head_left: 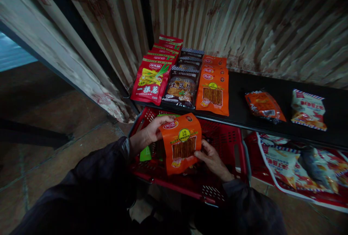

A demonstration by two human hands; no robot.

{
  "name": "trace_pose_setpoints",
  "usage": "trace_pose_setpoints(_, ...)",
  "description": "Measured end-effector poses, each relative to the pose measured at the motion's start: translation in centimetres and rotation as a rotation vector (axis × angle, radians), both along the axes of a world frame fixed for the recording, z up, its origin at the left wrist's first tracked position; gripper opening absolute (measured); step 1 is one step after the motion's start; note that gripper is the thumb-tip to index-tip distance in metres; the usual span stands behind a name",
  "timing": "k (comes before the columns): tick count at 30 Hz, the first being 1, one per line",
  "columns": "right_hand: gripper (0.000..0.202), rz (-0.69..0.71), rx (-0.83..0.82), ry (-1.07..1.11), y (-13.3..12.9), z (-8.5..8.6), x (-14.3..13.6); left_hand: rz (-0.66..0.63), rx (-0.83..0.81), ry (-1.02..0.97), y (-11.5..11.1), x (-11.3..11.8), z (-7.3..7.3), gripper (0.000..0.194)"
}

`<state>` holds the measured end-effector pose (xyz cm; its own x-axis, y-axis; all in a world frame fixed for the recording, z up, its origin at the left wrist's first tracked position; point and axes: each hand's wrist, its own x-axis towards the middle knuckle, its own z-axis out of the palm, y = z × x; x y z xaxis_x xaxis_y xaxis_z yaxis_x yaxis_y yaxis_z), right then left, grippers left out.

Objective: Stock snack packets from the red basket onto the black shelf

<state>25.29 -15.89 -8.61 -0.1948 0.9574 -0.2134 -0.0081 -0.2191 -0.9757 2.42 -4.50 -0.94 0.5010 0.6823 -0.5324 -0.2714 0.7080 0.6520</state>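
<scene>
An orange snack packet point(182, 146) with a yellow round label and a window showing brown sticks is held between my hands, above a red shopping basket point(231, 137). My left hand point(155, 130) grips its upper left edge, fingers partly behind it. At the lower right edge, my right hand point(212, 158) pinches it with the thumb in front. Beneath it in the basket, a bright green packet point(145, 154) shows in part; other contents are dark. On the black shelf, overlapping orange packets point(212, 93) of the same look lie just beyond.
Red packets point(152, 79) and dark brown packets point(181, 86) lie in overlapping rows on the black shelf point(236, 115). Farther right are an orange-and-black packet point(264, 105) and a white-and-red packet point(309, 110). A red-and-white bag point(265, 159) of packets sits below. Pleated curtain point(244, 21) hangs behind.
</scene>
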Motion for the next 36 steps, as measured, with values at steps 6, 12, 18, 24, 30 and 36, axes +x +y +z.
trace_pose_setpoints(6, 0.041, -0.048, 0.01, 0.056, -0.1, 0.0, -1.3, -0.001, 0.159, -0.084, 1.2, -0.6, 0.4, 0.011)
trace_pose_setpoints(12, 0.039, -0.137, 0.023, 0.062, 0.4, 0.9, -1.8, 0.061, 0.174, -0.147, 2.6, -1.0, 0.8, 0.005)
trace_pose_setpoints(18, 0.04, -0.226, -0.022, 0.169, 1.2, 1.6, -2.2, 0.102, 0.165, -0.172, 2.9, -0.9, 0.9, 0.011)
trace_pose_setpoints(24, 0.036, -0.269, -0.068, 0.206, 1.0, 2.1, -1.8, 0.116, 0.272, -0.067, 2.5, 0.0, 0.5, 0.016)
trace_pose_setpoints(30, 0.038, -0.249, -0.079, 0.208, 1.0, 2.8, -1.7, 0.229, 0.246, -0.08, 2.2, 0.7, 1.1, 0.007)
trace_pose_setpoints(36, 0.038, -0.206, -0.108, 0.23, 0.6, 3.3, -1.3, 0.179, 0.208, -0.051, 1.7, 1.0, 0.6, 0.012)
